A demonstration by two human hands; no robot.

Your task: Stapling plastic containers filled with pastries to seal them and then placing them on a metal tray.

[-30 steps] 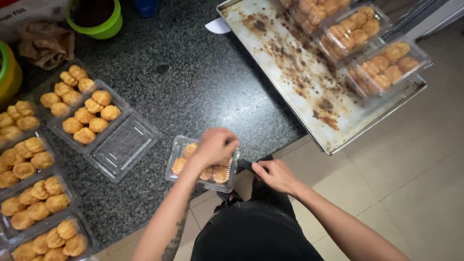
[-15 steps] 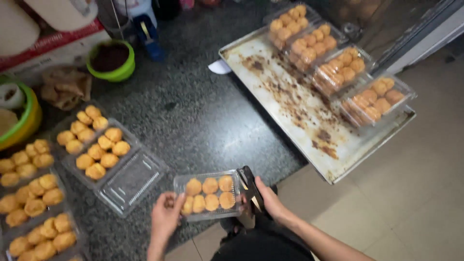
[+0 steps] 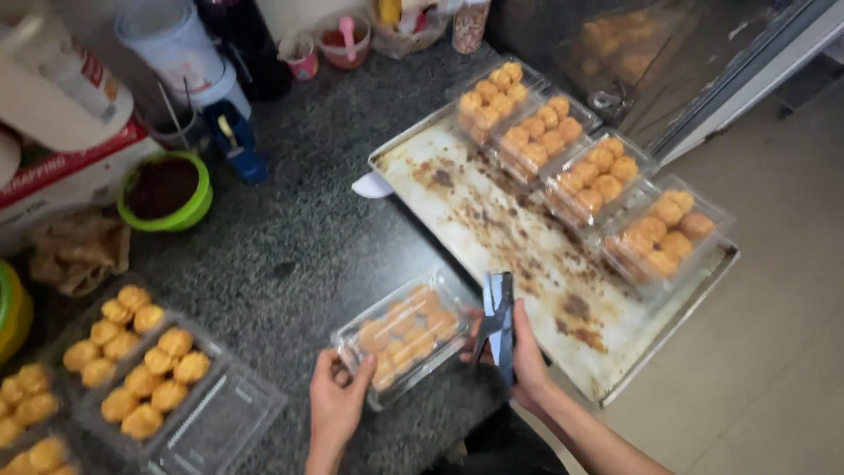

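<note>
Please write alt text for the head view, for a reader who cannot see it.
Two hands grip a closed clear box of golden pastries on a dark counter; the right hand also holds a dark stapler, the left hand the box's near corner.

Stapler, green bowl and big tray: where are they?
Stapler [image 3: 499, 324], head view, middle of its dark body.
Green bowl [image 3: 199, 204], head view, on its right rim.
Tray [image 3: 492, 211], head view, bare stained middle.
</note>
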